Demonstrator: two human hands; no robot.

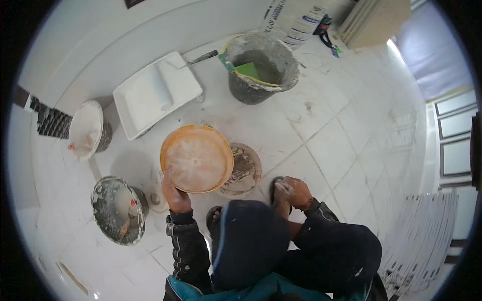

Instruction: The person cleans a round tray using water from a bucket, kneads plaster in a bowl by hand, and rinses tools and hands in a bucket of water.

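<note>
My left hand [175, 193] grips the lower left rim of an orange bowl [197, 158], whose inside is coated with pale powder. The bowl is tilted toward the camera and partly covers a round, dirty container [245, 168] with dark and light debris in it. My right hand [295, 192] is lowered beside my sandaled foot, its fingers curled and dusted white. Whether it holds anything is too small to tell.
A white paint tray [133, 103] with a roller lies at the upper left. Further right stands a grey bucket [251, 93] with a green sponge. Two smaller buckets [96, 219] [105, 138] are at the left. Stacked white panels [419, 236] stand at the right.
</note>
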